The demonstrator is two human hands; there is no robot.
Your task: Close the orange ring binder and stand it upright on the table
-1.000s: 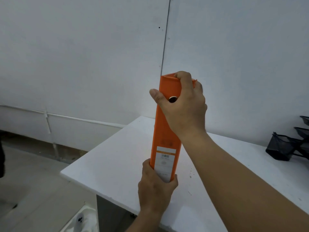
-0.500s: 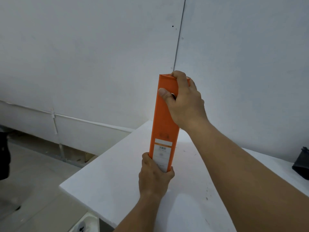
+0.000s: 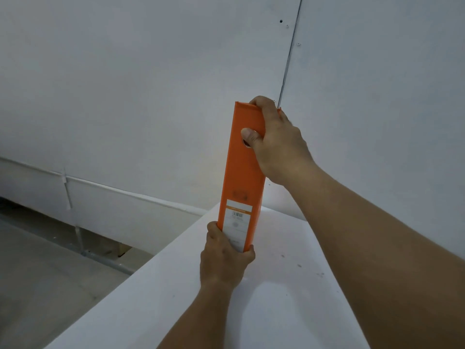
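I see the left hand [image 3: 225,258] nearest me, its fingers wrapped around the foot of the closed orange ring binder [image 3: 241,177], which stands nearly upright over the white table [image 3: 176,285], spine toward me. Above that, the right hand [image 3: 276,144] clamps the binder's top, thumb pressed on the spine hole.

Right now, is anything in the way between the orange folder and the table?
Nothing visible. The orange binder stands upright over bare white table, the left hand gripping its bottom, the right hand its top.
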